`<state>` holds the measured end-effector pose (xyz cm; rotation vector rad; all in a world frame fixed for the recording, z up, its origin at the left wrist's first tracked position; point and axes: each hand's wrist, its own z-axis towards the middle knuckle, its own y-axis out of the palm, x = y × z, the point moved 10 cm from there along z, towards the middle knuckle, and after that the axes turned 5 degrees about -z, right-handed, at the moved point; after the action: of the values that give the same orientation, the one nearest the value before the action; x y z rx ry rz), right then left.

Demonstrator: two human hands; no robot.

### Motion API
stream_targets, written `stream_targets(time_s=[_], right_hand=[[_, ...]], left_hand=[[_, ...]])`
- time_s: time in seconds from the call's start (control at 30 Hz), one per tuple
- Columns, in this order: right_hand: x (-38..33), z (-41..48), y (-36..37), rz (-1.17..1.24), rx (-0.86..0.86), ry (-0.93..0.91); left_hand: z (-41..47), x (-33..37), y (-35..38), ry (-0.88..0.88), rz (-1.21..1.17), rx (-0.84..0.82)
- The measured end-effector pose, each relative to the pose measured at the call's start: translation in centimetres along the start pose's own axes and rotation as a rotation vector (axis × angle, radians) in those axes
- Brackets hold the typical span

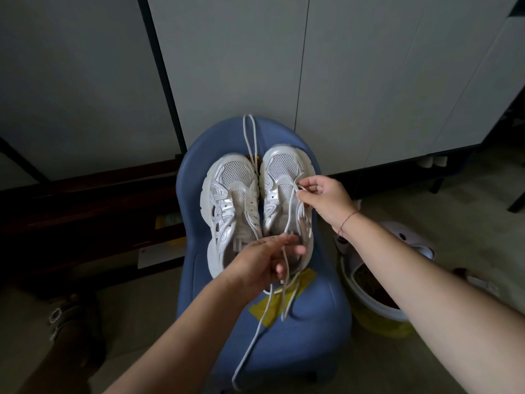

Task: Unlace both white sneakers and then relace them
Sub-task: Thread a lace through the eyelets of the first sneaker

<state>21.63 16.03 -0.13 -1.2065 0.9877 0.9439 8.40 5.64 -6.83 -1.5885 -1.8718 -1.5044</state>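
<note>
Sneakers first, from the head view. Both white shoes sit side by side on the seat of a blue stool point(312, 322), toes pointing away from the person. The left sneaker point(227, 194) shows bare eyelets, and a loose lace point(250, 132) lies between the pair, running up past the toes to the stool's far edge. The right sneaker point(281, 172) has a second lace point(288, 220) partly in it.

The right hand point(326, 200) pinches a small loop of that lace between thumb and fingertips, just beside the upper eyelets on the shoe's outer side. The left hand point(255, 265) hovers over the heels with its fingers curled round the trailing strands. These hang down across a patch of yellow tape point(267, 305) and off the near edge of the seat.

The lace looks thin, round and limp, so it will probably sag and slip unless pinched close to its tip or right at an eyelet. The shoes look light, with a stiff sole and a soft mesh upper, so a steadying hold at the heel or tongue should keep one from sliding.

A pale bucket point(369, 305) with a yellow base stands on the floor to the right of the stool. It holds something dark reddish-brown that I cannot identify.
</note>
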Motion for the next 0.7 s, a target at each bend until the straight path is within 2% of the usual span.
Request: stream_targets(time_s=[0.17, 0.33, 0.47, 0.7], right_hand=[[-0.2, -0.1, 0.0, -0.004, -0.012, 0.005], [-0.7, -0.5, 0.0, -0.028, -0.023, 0.017], [-0.9, -0.6, 0.0, -0.038, -0.025, 0.026], [-0.4, -0.3, -0.2, -0.057, -0.040, 0.048]], left_hand=[[-0.3, 0.7, -0.6, 0.031, 0.018, 0.037], [-1.4, 1.1, -1.5, 0.032, 0.213, 0.080], [-2.3, 1.9, -2.0, -0.006, 0.270, 0.109], [-3.0, 1.0, -3.3, -0.124, 0.537, 0.107]])
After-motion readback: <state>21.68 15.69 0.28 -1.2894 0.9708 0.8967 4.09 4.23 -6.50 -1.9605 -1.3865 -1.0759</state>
